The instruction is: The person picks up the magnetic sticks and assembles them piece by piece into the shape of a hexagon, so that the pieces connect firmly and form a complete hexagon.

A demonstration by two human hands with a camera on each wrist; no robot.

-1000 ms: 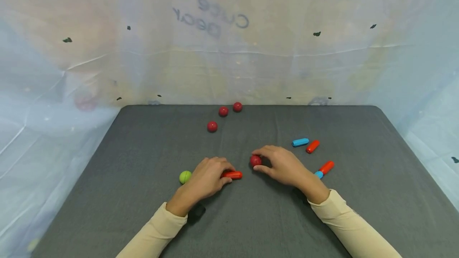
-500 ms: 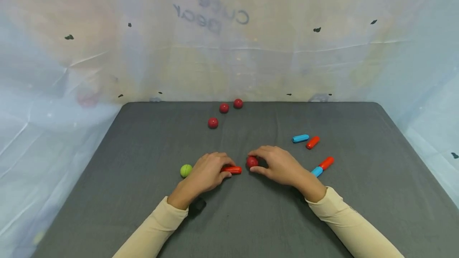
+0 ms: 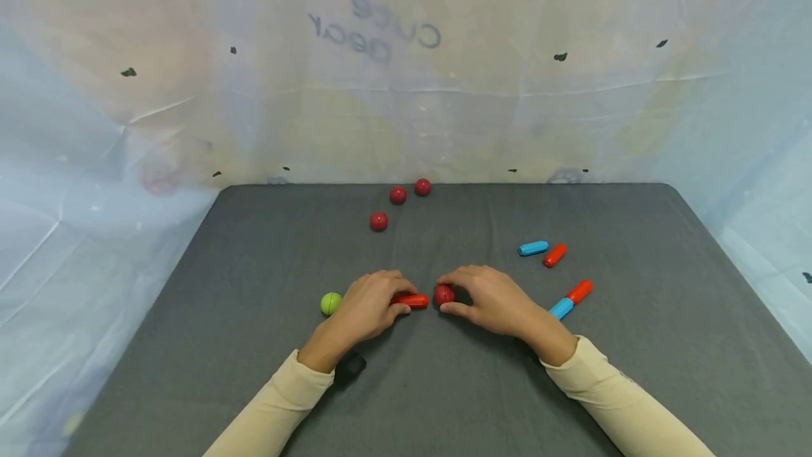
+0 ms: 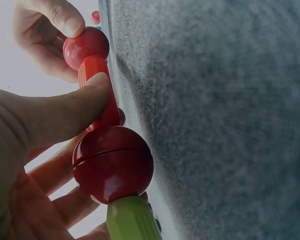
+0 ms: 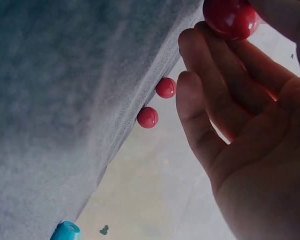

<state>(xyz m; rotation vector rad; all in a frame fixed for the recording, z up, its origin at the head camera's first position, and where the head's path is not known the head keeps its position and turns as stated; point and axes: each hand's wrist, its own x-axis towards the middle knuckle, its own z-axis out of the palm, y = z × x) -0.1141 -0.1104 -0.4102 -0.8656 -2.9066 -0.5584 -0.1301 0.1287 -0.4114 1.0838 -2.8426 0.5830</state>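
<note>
My left hand (image 3: 368, 307) pinches a ridged red stick (image 3: 414, 300) between thumb and fingers. In the left wrist view, a dark red ball (image 4: 113, 165) sits at the stick's near end, with a green stick (image 4: 133, 220) on its other side. A green ball (image 3: 330, 304) shows left of that hand in the head view. My right hand (image 3: 495, 302) holds another red ball (image 3: 444, 295) with thumb and fingertips. This ball is right at the red stick's free end; whether they are joined I cannot tell.
Several spare pieces lie on the grey table (image 3: 285, 245). Red balls (image 3: 378, 221) are near the back edge. A blue stick (image 3: 533, 248) and a red stick (image 3: 555, 255) lie at right, with a joined red-and-blue pair (image 3: 571, 300) partly behind my right forearm.
My right hand has brought its red ball left and slightly nearer me, up to the red stick's end. My left hand keeps its hold and stays almost in place.
</note>
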